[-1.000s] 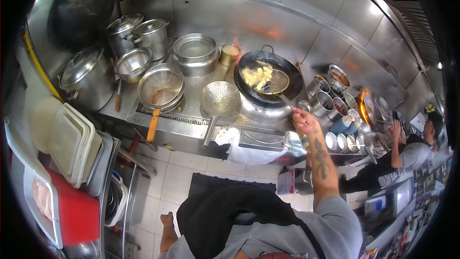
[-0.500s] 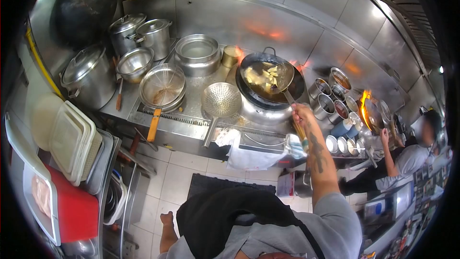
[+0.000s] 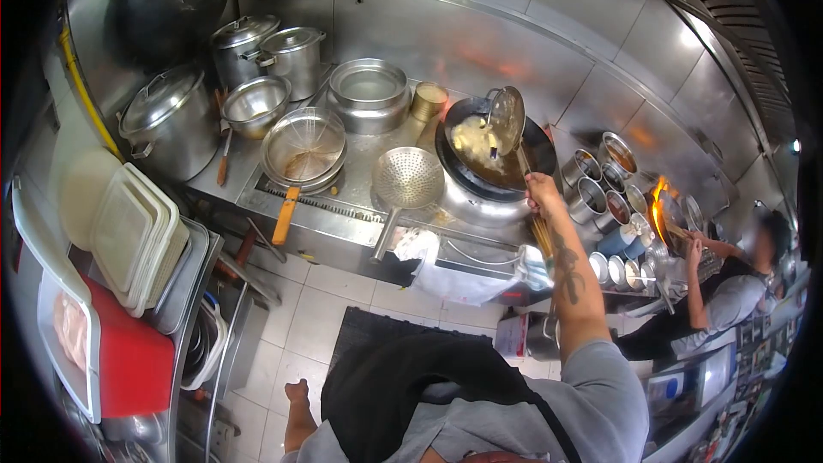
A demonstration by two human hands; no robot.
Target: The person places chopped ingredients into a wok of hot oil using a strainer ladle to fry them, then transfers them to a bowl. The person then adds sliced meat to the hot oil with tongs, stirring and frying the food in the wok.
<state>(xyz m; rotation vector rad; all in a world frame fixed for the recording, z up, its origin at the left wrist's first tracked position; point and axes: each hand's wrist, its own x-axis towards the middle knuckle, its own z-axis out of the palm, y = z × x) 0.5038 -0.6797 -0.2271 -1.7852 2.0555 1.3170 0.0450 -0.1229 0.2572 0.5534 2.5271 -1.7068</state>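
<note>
Right of centre, a tilted strainer [image 3: 507, 116] is held over the wok [image 3: 538, 153] by the closed right hand [image 3: 542, 192]; how far the lower-left left hand [image 3: 297, 391] is open cannot be told.

We see brushed-steel panels [image 3: 591, 34] lining the back wall, with an orange glow reflected on them. A yellow pipe [image 3: 81, 90] runs down the left wall. Pale square tiles [image 3: 330, 291] cover the floor, where a black mat [image 3: 364, 330] lies. Slatted metal [image 3: 733, 21] hangs overhead at right.
</note>
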